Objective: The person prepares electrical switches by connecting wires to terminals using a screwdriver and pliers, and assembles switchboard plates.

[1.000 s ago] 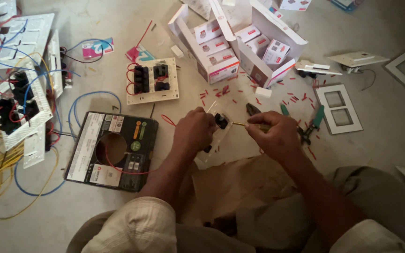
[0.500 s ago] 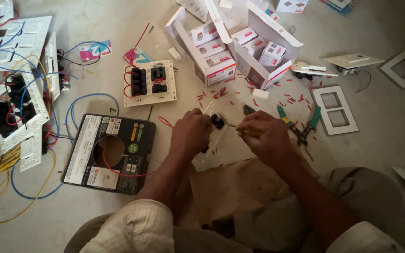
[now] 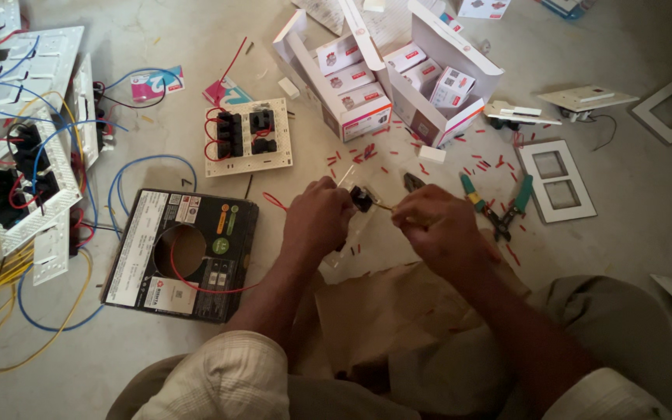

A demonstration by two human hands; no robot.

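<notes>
Compared with a second earlier, the hands have been kept almost in place above the floor (image 3: 631,233), and only the view has been shifted slightly; the small black switch module (image 3: 362,198) is still pinched in the left hand (image 3: 319,222), whose grip is closed on it, while a thin yellow wire (image 3: 386,207) is held between the fingers of the right hand (image 3: 437,229), its grip closed on the wire. The wire end is seen touching the module, so the joining of the two is judged to be in hand and not finished

Two open white cartons (image 3: 367,85) are seen behind the hands; small red-and-white boxes are packed in rows inside each. A black box with a round hole (image 3: 180,253) lies to the left, and a red wire (image 3: 196,284) is led out of the hole. Green-handled pliers (image 3: 499,206) lie just right of the hands, among red wire scraps
</notes>
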